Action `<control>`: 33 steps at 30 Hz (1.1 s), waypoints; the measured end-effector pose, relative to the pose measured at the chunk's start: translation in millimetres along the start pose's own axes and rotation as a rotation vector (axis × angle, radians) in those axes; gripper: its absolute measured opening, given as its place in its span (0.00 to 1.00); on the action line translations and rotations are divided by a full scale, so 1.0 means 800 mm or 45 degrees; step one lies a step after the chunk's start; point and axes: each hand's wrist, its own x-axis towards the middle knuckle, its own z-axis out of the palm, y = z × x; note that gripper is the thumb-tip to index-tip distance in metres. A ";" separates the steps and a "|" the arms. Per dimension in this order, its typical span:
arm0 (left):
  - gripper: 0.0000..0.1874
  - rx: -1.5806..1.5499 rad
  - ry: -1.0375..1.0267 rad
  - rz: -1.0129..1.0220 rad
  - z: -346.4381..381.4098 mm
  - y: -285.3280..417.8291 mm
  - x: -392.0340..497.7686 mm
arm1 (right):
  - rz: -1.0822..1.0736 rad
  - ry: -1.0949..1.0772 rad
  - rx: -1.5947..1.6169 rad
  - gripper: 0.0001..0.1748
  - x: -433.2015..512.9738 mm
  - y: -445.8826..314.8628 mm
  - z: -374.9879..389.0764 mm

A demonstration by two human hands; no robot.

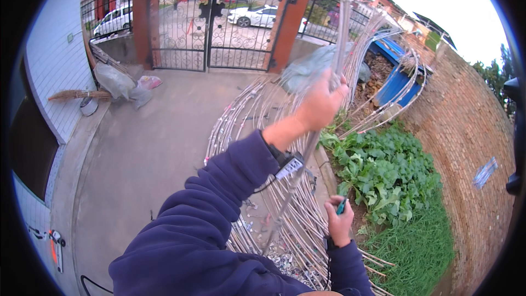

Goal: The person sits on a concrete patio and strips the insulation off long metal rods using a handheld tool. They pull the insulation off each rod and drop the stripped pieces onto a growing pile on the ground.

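Observation:
My left hand (322,105), raised in front of me, is closed round a long, thin pole (341,28) that runs from the top of the view down towards the ground; motion blurs it. Lower and to the right, my right hand (340,220) grips a small teal-handled tool (341,206), its kind unclear. Beneath both arms lie many long, thin poles (296,209) in a curved-looking spread, some with bits of tape or wrapping on them. Scraps (283,261) litter the ground near my body.
Leafy green vegetables (386,172) and grass-like plants (411,242) grow beside a brick wall (464,123) at right. Ahead stand a metal gate (209,49) and a blue container (396,86) with poles leaning over it. A straw broom (78,95) and plastic bags (115,81) lie at left.

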 end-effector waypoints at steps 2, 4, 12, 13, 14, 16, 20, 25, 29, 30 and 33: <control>0.08 -0.016 -0.030 -0.044 -0.035 0.019 0.025 | -0.124 0.012 0.042 0.11 0.036 -0.018 0.016; 0.07 0.129 -0.015 -0.008 -0.074 0.038 0.044 | -0.147 -0.011 0.082 0.12 0.064 -0.032 0.033; 0.07 0.104 0.126 -0.256 -0.219 0.106 0.072 | 0.003 -0.251 0.202 0.10 0.115 -0.045 0.109; 0.07 0.068 0.075 -0.245 -0.233 0.114 0.081 | -0.032 -0.270 0.201 0.10 0.117 -0.046 0.117; 0.06 0.033 0.029 -0.233 -0.249 0.124 0.094 | -0.018 -0.279 0.189 0.10 0.121 -0.047 0.127; 0.07 -0.031 -0.004 -0.205 -0.274 0.134 0.110 | -0.066 -0.345 0.154 0.09 0.128 -0.049 0.144; 0.09 0.086 0.119 -0.097 -0.340 0.164 0.145 | -0.025 -0.363 0.206 0.08 0.134 -0.053 0.179; 0.09 0.174 0.076 -0.058 -0.431 0.214 0.210 | 0.037 -0.397 0.237 0.08 0.125 -0.040 0.200; 0.08 0.465 0.368 -0.110 -0.472 0.249 0.235 | 0.083 -0.406 0.237 0.08 0.125 -0.019 0.199; 0.08 0.472 0.321 -0.094 -0.479 0.255 0.239 | 0.103 -0.412 0.239 0.07 0.128 -0.016 0.199; 0.08 0.503 0.264 -0.075 -0.488 0.263 0.255 | 0.119 -0.472 0.240 0.09 0.124 -0.021 0.215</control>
